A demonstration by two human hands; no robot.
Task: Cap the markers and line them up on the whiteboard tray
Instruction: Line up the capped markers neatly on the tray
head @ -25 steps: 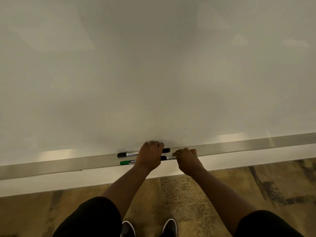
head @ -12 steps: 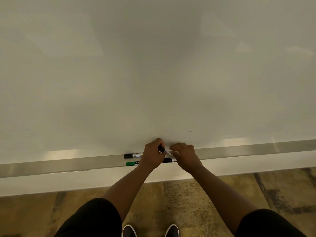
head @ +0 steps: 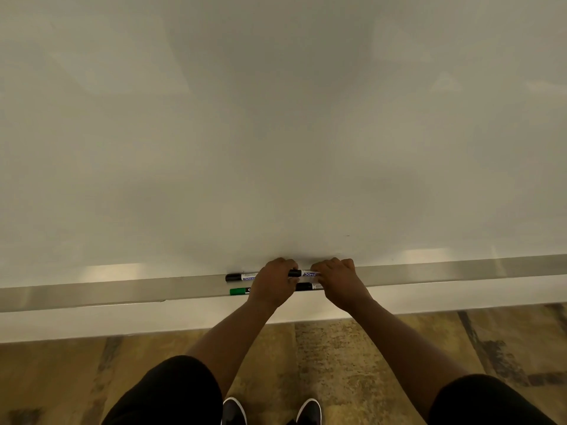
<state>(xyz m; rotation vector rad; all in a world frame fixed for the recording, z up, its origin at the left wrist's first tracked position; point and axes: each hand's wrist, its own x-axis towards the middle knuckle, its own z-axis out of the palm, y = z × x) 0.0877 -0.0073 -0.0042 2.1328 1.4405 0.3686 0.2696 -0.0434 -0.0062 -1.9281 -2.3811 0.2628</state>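
Done: black-capped white marker (head: 241,276) and green-capped marker (head: 239,291) lie along the long grey metal whiteboard tray (head: 122,291).
Left: left hand (head: 273,282) and right hand (head: 339,280), grips closed on a white marker with black cap (head: 303,273), seemingly capping it; another black marker (head: 306,286) lies below.
Room: blank whiteboard (head: 276,133), patterned tan carpet (head: 352,348).

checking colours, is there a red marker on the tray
No, the markers on the tray show only black caps and one green cap.
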